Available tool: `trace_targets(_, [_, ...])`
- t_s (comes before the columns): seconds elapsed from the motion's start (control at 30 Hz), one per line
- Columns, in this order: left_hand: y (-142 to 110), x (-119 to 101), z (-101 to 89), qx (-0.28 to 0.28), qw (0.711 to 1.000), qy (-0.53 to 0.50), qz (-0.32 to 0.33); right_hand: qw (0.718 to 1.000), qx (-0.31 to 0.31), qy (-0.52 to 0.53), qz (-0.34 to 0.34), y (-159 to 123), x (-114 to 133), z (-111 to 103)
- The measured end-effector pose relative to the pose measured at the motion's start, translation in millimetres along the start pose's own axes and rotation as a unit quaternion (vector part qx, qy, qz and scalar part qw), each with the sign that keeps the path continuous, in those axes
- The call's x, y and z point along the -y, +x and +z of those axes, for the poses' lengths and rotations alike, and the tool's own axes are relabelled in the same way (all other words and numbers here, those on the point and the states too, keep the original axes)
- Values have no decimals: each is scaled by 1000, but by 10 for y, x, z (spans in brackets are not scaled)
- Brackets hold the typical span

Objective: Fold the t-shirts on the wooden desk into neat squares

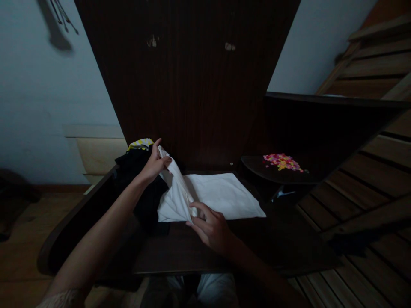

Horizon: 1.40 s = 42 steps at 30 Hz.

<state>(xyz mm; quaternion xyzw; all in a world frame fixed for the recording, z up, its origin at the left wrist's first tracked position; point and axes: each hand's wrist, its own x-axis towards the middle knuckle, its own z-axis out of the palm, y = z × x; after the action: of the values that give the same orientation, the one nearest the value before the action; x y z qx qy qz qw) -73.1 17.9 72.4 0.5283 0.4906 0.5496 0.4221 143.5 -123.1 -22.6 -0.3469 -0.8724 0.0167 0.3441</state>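
Note:
A white cloth [224, 194], perhaps a garment or bag, lies on the dark wooden desk top [180, 252], its left part lifted into a raised fold. My left hand [156, 162] pinches the far end of that fold between thumb and fingers. At the near end, my right hand [208, 224] grips the edge of the same fold, fingers curled round it. The cloth's right part lies flat. Left of it, beside my left hand, is a heap of black cloth [135, 171] with a yellow-and-white patterned piece [141, 144] behind it.
A tall dark panel [192, 85] rises behind the desk. On a small rounded shelf [257, 164] to the right lies a pile of pink, red and yellow bits [282, 162]. Wooden slats [369, 179] stand at the far right. A curved desk side [48, 252] bounds the left.

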Motion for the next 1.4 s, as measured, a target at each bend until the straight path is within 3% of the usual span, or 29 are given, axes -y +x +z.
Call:
trace_targets(0.17, [4,-2,-19,-1,1000,-17,6,999,8,-20,47,-9,50,1])
trace_targets(0.33, [63,46,0,-3,1000,-8,22,994,32,97,51,-30,94,-8])
trace_targets(0.5, [129,102,83,15,999,0,33,956,-19,203,213,-25,99,-35])
trace_targets(0.67, [133,54,203,32,999,-11,33,970,-46,117,208,-8,-3,-45])
trace_targets(0.8, [192,30,354,65,997,6,32,961,-67,45,266,-25,-131,-68])
trace_targets(0.9, [288,36,526,104,994,5,29,948,-59,8,313,-1,-266,-178])
trace_targets(1.0, [397,8,762,139,990,0,25,948,-36,1,318,42,-411,-368])
trace_targets(1.1, [502,-54,1063,147,989,17,13,952,-94,30,289,54,-549,-575])
trace_targets(1.17, [559,-72,1298,149,989,19,-7,941,-149,74,295,26,-658,-689])
trace_targets(1.3, [548,71,1785,155,986,63,-25,867,-178,221,409,-156,-986,-803])
trace_targets(1.4, [373,339,2001,195,971,140,-3,816,-177,272,479,-425,-1317,-771])
